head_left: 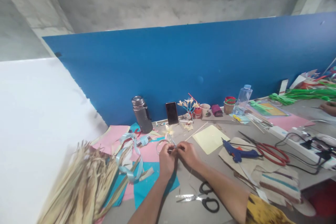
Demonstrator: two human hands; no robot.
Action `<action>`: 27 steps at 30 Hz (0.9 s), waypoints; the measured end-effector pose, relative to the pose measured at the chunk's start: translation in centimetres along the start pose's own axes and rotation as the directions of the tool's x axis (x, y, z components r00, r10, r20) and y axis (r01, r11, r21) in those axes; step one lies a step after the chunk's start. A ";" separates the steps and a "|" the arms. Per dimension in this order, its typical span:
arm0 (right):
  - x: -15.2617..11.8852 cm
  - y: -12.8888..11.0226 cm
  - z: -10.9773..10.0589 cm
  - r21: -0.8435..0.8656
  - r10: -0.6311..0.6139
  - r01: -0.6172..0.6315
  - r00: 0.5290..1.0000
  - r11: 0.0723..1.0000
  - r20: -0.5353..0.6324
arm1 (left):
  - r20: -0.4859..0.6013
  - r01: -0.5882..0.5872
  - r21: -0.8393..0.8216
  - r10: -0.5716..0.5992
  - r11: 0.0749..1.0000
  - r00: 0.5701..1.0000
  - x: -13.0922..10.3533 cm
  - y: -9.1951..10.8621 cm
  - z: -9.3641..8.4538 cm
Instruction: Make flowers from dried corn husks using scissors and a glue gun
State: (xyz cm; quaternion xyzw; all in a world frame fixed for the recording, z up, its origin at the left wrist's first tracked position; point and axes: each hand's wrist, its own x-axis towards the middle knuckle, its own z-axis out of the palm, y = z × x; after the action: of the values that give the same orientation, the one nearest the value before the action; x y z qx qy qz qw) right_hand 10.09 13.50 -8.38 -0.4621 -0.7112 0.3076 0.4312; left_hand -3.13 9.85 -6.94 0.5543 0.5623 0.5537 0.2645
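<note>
My left hand (167,161) and my right hand (187,154) meet above the table, fingers closed in a pinch. Between the fingertips is the thin, light-blue stem of a pale craft flower (168,130), whose petals point away from me. The fingers hide the stem's lower end. Beside my left hand, light blue ribbon (128,168) lies in loose loops on pink and blue sheets (148,182). Black-handled scissors (199,198) lie partly open below my right forearm.
Dried husks (81,185) are heaped at left. A thermos (142,115), phone (172,113) and finished flowers (189,104) stand along the blue partition. At right are a blue glue gun (240,152), red-handled scissors (273,153) and a power strip (286,140). Another person's hand (328,107) shows far right.
</note>
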 end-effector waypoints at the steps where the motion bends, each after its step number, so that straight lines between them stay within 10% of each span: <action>1: 0.0 -0.1 -0.1 -0.002 0.009 -0.009 1.000 1.000 -0.002 | 0.012 0.006 -0.009 -0.006 1.000 1.000 0.0 0.1 0.0; 27: 0.0 -0.4 -0.5 0.075 0.041 -0.042 0.999 0.996 0.012 | -0.055 -0.050 0.069 0.054 0.996 0.997 0.0 1.6 -0.2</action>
State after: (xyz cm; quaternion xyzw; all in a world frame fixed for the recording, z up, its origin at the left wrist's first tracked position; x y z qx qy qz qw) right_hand 10.42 13.41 -7.81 -0.4586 -0.6915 0.3457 0.4381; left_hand -2.82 9.45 -5.45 0.5615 0.5732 0.5566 0.2153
